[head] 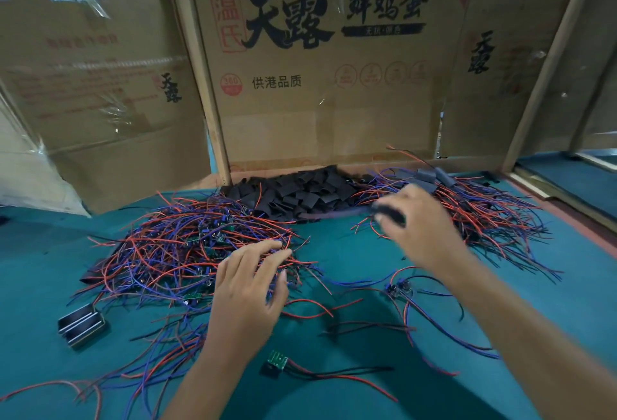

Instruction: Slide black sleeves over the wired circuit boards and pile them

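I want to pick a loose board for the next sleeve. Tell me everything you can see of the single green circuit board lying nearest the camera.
The green circuit board is small and rectangular, bare, with no black sleeve on it. It lies alone on the teal table mat, tilted, below the left hand. Red and black wires run from its right end across the mat. No hand touches it. Its components are too small to tell.

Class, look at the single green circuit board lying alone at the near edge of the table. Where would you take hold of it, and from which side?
Pinch the green circuit board by its two long edges, coming from above and from its left. Its red and black wires trail off to the right, so the left end is free, and it seems to lie flat on the green table.
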